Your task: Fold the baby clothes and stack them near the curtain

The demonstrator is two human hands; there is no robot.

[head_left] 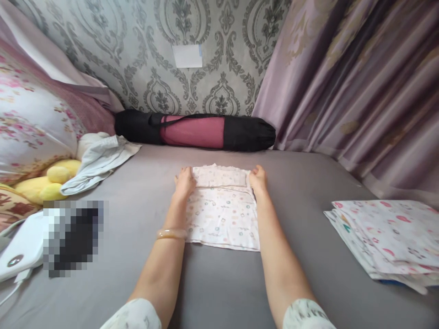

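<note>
A white cloth [222, 214] with a small coloured print lies flat in front of me, its far part folded over into a band and its far edge slightly wavy. At its far left corner, my left hand [185, 180] has its fingers closed on the edge. My right hand [258, 178] pinches the far right corner in the same way. Both forearms reach along the cloth's sides, and the left wrist wears a pale bangle [171, 234]. Some fingertips are hidden behind the hands.
The grey sheet [219, 288] covers the bed. A stack of folded printed cloths [387, 237] lies at right. Left are a white power bank [24, 246] with a cable, a blurred-out dark object, a yellow plush toy [48, 183] and a pale cloth [99, 160]. A black-and-pink bag [192, 131] lies along the wall.
</note>
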